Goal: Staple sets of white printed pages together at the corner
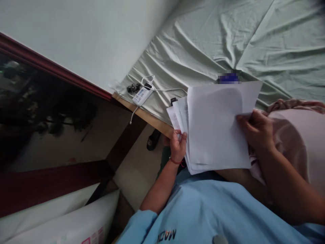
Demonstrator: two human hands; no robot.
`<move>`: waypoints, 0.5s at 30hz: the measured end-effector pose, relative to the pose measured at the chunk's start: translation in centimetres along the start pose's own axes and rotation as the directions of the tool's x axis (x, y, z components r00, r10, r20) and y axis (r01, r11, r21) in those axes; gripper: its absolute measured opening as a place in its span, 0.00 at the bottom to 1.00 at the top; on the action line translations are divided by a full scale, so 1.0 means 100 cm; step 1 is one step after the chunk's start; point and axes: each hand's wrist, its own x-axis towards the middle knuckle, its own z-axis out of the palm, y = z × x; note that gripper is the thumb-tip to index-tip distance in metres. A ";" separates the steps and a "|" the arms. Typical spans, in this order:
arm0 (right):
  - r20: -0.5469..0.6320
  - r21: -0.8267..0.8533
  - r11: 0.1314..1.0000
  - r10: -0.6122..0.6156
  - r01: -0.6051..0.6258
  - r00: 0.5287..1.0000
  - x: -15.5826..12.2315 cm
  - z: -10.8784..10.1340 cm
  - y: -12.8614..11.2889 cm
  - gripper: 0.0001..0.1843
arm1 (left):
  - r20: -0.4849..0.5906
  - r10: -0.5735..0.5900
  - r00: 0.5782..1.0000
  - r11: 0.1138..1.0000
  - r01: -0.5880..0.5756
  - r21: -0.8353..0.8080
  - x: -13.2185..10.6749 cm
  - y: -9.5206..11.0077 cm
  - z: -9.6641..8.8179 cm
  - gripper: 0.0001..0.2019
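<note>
A stack of white paper sheets (215, 125) is held in front of me, fanned a little at its left side. My left hand (178, 145) grips the stack's lower left edge, thumb on top, with a red band at the wrist. My right hand (256, 130) pinches the right edge of the top sheet with curled fingers. Both hands are closed on the paper. The sheets hang over the edge of a bed covered by a pale green sheet (215, 40).
A white power bank (142, 95) with a white cable (167, 90) and small dark earbuds (133, 88) lie at the bed's corner. A pink cloth (297, 135) lies at the right. A black sandal (153, 139) is on the floor. White pillows (63, 220) sit at lower left.
</note>
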 end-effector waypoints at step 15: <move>0.071 0.013 0.999 -0.030 0.029 0.997 -0.002 0.004 -0.003 0.09 | 0.080 0.093 0.992 0.994 -0.088 -0.066 -0.002 -0.014 -0.005 0.27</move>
